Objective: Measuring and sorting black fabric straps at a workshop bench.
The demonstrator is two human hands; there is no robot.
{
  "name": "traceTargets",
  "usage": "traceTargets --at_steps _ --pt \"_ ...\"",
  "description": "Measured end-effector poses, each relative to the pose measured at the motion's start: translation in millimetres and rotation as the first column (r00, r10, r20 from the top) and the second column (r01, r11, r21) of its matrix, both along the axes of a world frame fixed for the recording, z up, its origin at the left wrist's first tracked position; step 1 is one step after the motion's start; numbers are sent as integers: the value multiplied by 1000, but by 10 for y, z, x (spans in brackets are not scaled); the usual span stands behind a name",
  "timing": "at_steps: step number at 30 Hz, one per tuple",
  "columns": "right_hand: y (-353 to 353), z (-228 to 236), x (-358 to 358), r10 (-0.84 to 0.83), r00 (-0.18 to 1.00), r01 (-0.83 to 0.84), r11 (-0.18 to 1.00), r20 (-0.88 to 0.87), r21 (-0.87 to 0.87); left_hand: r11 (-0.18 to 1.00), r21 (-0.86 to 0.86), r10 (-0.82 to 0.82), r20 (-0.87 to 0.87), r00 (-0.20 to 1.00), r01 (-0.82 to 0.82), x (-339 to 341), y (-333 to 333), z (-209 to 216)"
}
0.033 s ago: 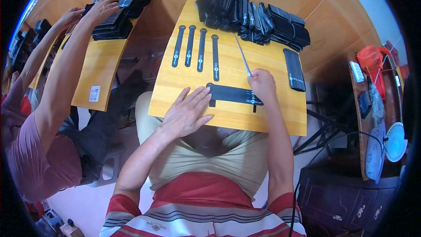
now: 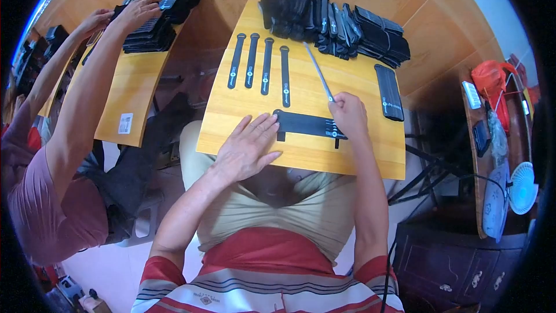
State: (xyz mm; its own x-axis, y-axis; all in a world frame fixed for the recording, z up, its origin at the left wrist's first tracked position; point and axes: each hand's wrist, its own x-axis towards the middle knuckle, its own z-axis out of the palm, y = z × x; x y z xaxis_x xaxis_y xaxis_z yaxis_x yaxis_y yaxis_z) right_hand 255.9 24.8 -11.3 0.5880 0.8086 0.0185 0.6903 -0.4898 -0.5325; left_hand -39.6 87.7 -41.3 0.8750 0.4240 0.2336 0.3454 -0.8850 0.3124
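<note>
A stack of black straps (image 2: 304,123) with pale printed marks at its right end lies crosswise near the table's front edge. Short ends of black strips stick out from under it. My left hand (image 2: 246,148) rests flat with fingers stretched, its fingertips on the stack's left end. Above the right end, my right hand (image 2: 350,115) is closed round a thin, pale grey stick (image 2: 317,71), which points away to the far left. Beyond the stack, several single straps lie side by side, among them a black strap (image 2: 284,75) with a loop at its far end.
Piled black straps (image 2: 379,37) line the table's back edge. A flat strap bundle (image 2: 388,93) lies at the right edge. On the left, another person's hands (image 2: 136,14) work over straps on a second table (image 2: 124,119). A small fan (image 2: 522,187) stands at far right.
The stick in my right hand has swung slightly to the left at its far tip, and that hand has shifted a little. My left hand and the straps stay put.
</note>
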Motion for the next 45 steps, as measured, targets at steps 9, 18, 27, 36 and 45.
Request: traceTargets --at_steps 9,18,27,36,45 --pt "-1064 462 -858 410 847 -338 907 -339 252 163 -864 572 476 668 476 100 -216 291" --pt "-1334 108 -669 223 780 -103 967 -585 231 164 -877 701 426 572 452 -55 -292 167" --pt "-1269 30 -452 205 715 45 941 -668 337 309 -927 701 373 607 213 30 -336 168" --pt "-1188 -127 -181 123 774 134 927 -621 351 356 -934 644 216 734 -38 153 -256 170" --pt "-1115 -207 -31 79 768 172 931 -635 323 373 -921 613 152 776 -114 291 -151 105"
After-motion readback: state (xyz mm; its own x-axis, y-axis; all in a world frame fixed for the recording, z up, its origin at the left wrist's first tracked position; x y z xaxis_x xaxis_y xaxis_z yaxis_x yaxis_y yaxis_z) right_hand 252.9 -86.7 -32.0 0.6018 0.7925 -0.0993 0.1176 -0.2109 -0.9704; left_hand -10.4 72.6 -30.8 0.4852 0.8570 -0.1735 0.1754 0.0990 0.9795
